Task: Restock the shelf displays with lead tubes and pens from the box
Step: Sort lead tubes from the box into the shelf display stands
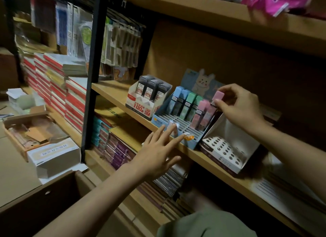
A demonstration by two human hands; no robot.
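My right hand [236, 106] pinches a pink lead tube [217, 98] by its cap end, thumb below and fingertips above, right at the back right corner of the blue display tray [191, 142]. The tube stands nearly upright, its long axis leaning back like the rest of the row, and it sits touching the pink tubes [202, 113] already slotted there. The free slots lie forward and to the left of my grip, toward the shelf's front edge, so as I judge it the tube only has to go straight down along its own length to seat.

My left hand [158, 152] is spread flat with straight fingers, its tips resting on the tray's front edge at the shelf [112, 93] lip, holding nothing; I take it as bracing the tray.

Left of the tray stands a white carton of dark lead tubes [150, 91]. Right of it sits an empty pen display [224, 150], its punched holes all bare. The right hand is much the nearer to both.
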